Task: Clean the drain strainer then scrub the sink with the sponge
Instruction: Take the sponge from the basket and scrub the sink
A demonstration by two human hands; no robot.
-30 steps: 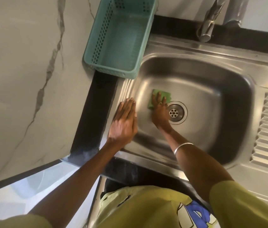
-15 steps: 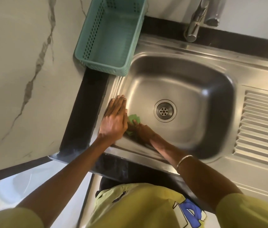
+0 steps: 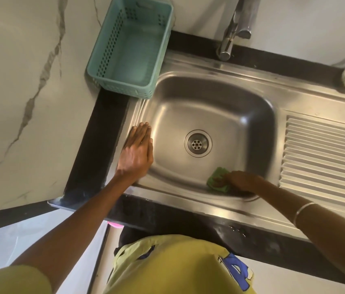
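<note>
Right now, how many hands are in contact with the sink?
2. The left hand rests flat on the sink rim at the basin's left edge. The right hand presses the green sponge against the basin's near right corner. Neither is hidden.

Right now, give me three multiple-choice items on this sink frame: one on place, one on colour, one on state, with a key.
1. Where is the sponge?
A. in the basket
B. in the basin, near-right of the drain
C. on the drainboard

2. Colour of the basket?
A. teal
B. red
C. black

3. How is the left hand?
A. gripping the tap
B. holding the sponge
C. flat on the sink rim

Key: B, it lies under the right hand on the basin floor; A, its walls are teal; C, its fingers lie straight on the rim.
</note>
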